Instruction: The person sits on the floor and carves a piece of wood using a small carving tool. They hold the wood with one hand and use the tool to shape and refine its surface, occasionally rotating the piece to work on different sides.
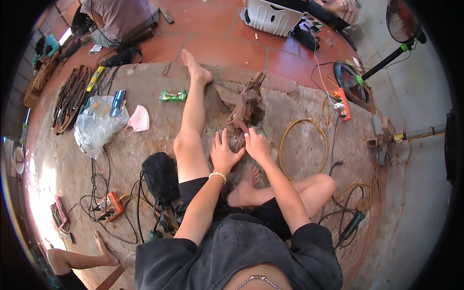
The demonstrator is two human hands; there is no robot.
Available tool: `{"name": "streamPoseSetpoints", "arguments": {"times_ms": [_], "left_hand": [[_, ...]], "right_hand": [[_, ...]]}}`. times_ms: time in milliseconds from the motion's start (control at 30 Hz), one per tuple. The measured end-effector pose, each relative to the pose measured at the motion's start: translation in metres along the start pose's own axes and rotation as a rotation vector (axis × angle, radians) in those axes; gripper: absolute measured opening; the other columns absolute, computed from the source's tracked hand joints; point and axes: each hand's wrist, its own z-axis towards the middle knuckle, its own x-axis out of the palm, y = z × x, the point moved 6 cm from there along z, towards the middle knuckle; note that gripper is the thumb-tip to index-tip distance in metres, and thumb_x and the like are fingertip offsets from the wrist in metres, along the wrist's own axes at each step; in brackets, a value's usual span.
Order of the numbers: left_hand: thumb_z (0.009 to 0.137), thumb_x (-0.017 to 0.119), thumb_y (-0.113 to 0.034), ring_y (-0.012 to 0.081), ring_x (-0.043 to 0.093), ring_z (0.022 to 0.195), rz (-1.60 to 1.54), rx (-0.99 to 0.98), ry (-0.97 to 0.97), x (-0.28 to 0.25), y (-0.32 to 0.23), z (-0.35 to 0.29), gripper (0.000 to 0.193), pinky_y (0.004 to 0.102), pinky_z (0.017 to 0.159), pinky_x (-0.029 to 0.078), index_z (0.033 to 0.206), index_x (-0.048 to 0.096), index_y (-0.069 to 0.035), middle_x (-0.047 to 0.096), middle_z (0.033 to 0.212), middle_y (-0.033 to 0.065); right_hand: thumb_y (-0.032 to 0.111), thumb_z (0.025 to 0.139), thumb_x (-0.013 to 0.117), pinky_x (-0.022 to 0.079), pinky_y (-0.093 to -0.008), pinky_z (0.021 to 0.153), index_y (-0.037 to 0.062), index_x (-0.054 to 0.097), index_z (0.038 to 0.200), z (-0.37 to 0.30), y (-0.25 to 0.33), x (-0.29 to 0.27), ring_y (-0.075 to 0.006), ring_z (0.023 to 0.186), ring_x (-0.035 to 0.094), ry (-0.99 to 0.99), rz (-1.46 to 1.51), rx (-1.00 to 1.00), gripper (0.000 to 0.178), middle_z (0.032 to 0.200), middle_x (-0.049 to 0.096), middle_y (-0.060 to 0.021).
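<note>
A rough brown carved piece of wood (247, 104) lies on the floor in front of me, between my legs. Its near end reaches toward my hands. My left hand (225, 153), with a beaded bracelet at the wrist, has its fingers spread against the left side of that near end. My right hand (258, 146) is closed on a flat reddish-brown strip (241, 125), which lies against the wood; its exact kind is unclear. A flat wooden piece (227, 95) sticks out beside the carving on the left.
A yellow hose (282, 145) loops at the right, near an orange power strip (343, 104) and a fan (403, 48). Left of me are a plastic bag (99, 126), a pink mask (139, 119), a black bag (160, 179) and an orange socket box (111, 207) among cables. Other people sit nearby.
</note>
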Motion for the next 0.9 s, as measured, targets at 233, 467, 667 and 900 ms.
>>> {"name": "streamPoseSetpoints", "arguments": {"times_ms": [233,467,667,900], "left_hand": [[0.054,0.07,-0.044,0.0396,0.043,0.108,0.041,-0.032,0.01,-0.001,-0.002,0.0,0.087,0.0461,0.087,0.038,0.126,0.035,-0.009,0.041,0.122,0.025],[0.054,0.069,-0.046,0.0399,0.042,0.109,0.022,-0.033,-0.011,0.002,-0.001,0.001,0.087,0.0478,0.086,0.038,0.126,0.035,-0.01,0.041,0.122,0.0244],[0.055,0.07,-0.045,0.0396,0.043,0.109,0.037,-0.047,0.009,0.002,0.0,0.001,0.089,0.0463,0.087,0.038,0.128,0.033,-0.011,0.04,0.123,0.0249],[0.054,0.07,-0.047,0.0391,0.041,0.111,0.025,-0.068,0.008,-0.001,0.002,-0.001,0.088,0.0482,0.088,0.037,0.128,0.035,-0.013,0.04,0.124,0.0231]], "right_hand": [[0.023,0.085,0.044,0.041,-0.0508,0.057,0.0022,0.044,0.09,-0.003,-0.019,0.011,-0.0431,0.067,0.054,-0.121,0.144,0.077,0.021,0.068,0.056,-0.0246],[0.023,0.086,0.043,0.042,-0.0491,0.062,0.0,0.049,0.095,-0.013,-0.024,0.024,-0.0427,0.072,0.054,-0.133,0.191,0.211,0.026,0.075,0.057,-0.0237],[0.02,0.086,0.042,0.043,-0.0435,0.071,0.0013,0.051,0.113,-0.013,-0.016,0.006,-0.0385,0.082,0.055,-0.243,0.192,0.09,0.034,0.087,0.057,-0.0235],[0.013,0.077,0.053,0.045,-0.0418,0.067,0.0044,0.05,0.115,-0.007,0.004,-0.019,-0.0375,0.076,0.056,-0.045,0.044,-0.06,0.04,0.083,0.057,-0.0204]]}}
